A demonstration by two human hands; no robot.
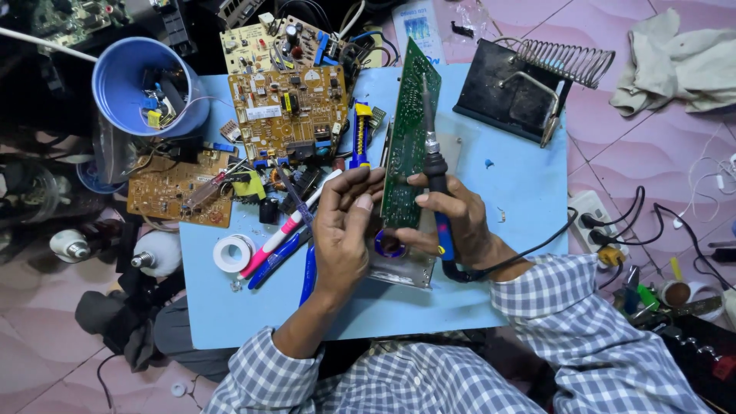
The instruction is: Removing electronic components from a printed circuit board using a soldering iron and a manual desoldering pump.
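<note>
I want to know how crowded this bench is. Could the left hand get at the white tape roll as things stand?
Probably yes. The white tape roll lies uncovered on the blue board, just left of the left hand, with only pens between them. But that hand is steadying the green circuit board and would have to let go.

A blue cup (123, 80) stands beside brown circuit boards (287, 111) and a solder stand (514, 88).

Four circuit boards (409, 130) — one soldering iron (435, 165), one blue cup (126, 80).
</note>
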